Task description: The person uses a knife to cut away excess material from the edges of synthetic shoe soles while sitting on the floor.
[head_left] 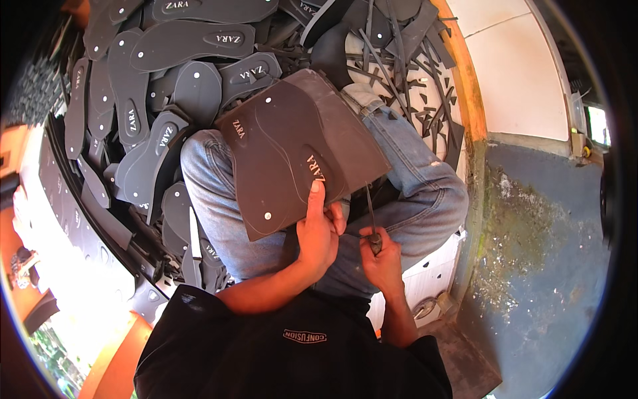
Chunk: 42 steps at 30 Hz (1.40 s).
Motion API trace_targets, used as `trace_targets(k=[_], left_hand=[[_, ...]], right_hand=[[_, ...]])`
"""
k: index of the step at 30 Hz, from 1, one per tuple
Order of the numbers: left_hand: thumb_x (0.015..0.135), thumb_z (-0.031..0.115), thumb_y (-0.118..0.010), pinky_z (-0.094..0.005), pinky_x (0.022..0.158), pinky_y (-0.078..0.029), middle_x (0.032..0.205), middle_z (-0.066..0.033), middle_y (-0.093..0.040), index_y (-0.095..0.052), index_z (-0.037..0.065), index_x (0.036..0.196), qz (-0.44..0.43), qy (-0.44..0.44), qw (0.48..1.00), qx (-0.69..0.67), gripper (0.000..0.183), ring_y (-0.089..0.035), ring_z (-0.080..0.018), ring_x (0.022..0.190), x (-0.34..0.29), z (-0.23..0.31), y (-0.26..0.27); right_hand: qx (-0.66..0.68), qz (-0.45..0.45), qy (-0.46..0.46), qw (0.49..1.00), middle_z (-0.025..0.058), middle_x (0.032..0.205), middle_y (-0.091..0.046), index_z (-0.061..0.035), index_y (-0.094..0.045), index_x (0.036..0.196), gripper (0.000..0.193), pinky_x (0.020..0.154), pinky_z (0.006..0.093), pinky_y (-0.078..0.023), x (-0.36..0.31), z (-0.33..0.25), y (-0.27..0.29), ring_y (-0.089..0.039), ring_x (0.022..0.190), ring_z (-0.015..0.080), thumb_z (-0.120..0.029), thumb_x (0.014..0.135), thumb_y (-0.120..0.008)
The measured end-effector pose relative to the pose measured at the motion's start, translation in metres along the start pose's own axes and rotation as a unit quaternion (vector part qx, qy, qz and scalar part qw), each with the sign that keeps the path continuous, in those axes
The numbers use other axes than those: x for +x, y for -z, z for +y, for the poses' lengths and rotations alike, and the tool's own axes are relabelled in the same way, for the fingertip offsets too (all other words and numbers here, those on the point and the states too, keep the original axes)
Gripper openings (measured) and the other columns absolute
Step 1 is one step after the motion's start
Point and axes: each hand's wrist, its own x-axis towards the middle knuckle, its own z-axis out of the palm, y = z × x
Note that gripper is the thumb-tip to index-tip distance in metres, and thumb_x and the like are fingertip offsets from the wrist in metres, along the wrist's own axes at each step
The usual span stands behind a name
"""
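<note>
A dark foam sheet (362, 143) lies across my jeans-clad legs, with the outlines of sandal soles marked on its surface. My left hand (319, 236) grips its near edge, thumb flat on top and fingers curled underneath. In my right hand (381, 259) is a knife (371, 206), held by its handle. The narrow blade points up and away from me, its tip close to the sheet's near right corner. Whether blade and sheet touch, I cannot tell.
Several cut sandal soles (193, 45) are heaped on the left and beyond my legs. Thin foam offcuts (425, 93) litter the pale floor at the far right. An orange-brown wooden edge (465, 73) runs along the right, beside a stained blue-grey floor (545, 219).
</note>
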Motion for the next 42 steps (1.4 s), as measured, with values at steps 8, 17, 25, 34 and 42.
trace_targets(k=[8,17,25,34,42], left_hand=[[0.092,0.044,-0.051,-0.0246,0.045,-0.031,0.054,-0.0007,-0.045,-0.052,0.014,0.089,-0.017,-0.018,1.000,0.007,0.030,-0.039,-0.0109,0.044,0.007,0.003,-0.003],[0.095,0.033,-0.051,-0.0220,0.038,-0.028,0.056,-0.0008,-0.043,-0.048,0.014,0.099,-0.022,-0.009,1.000,-0.018,0.020,-0.039,-0.0086,0.044,0.008,0.002,0.002],[0.092,0.037,-0.053,-0.0232,0.042,-0.028,0.052,0.0008,-0.040,-0.051,0.014,0.096,-0.015,-0.030,0.999,0.017,0.023,-0.035,-0.0094,0.043,0.006,0.004,0.015],[0.093,0.032,-0.053,-0.0215,0.042,-0.027,0.053,0.0016,-0.040,-0.052,0.013,0.099,-0.028,-0.018,0.999,0.008,0.020,-0.034,-0.0071,0.043,0.008,0.006,0.024],[0.094,0.030,-0.052,-0.0202,0.043,-0.027,0.053,0.0026,-0.041,-0.052,0.013,0.098,-0.045,-0.004,0.999,-0.011,0.018,-0.033,-0.0060,0.042,0.010,0.005,0.027]], right_hand=[[-0.012,-0.002,-0.012,1.000,0.0155,0.053,-0.052,-0.0008,-0.060,0.088,0.011,0.049,0.0362,-0.042,0.005,-0.006,-0.005,-0.055,0.047,0.0292,-0.006,0.078,-0.058],[-0.038,0.000,-0.006,0.999,0.0160,0.053,-0.052,-0.0015,-0.060,0.087,0.011,0.050,0.0375,-0.043,0.005,-0.008,-0.008,-0.057,0.049,0.0317,-0.005,0.077,-0.057],[-0.084,0.013,0.021,0.996,0.0213,0.065,-0.059,-0.0021,-0.059,0.079,0.006,0.057,0.0474,-0.044,0.013,0.001,-0.024,-0.060,0.066,0.0412,-0.007,0.078,-0.056],[-0.107,0.009,0.026,0.994,0.0214,0.062,-0.057,-0.0018,-0.055,0.071,0.010,0.059,0.0492,-0.043,0.031,-0.004,-0.032,-0.056,0.067,0.0441,-0.009,0.078,-0.058],[-0.145,0.011,0.012,0.989,0.0233,0.067,-0.059,0.0004,-0.056,0.072,0.009,0.062,0.0480,-0.044,0.047,-0.014,-0.041,-0.057,0.070,0.0436,-0.008,0.075,-0.057]])
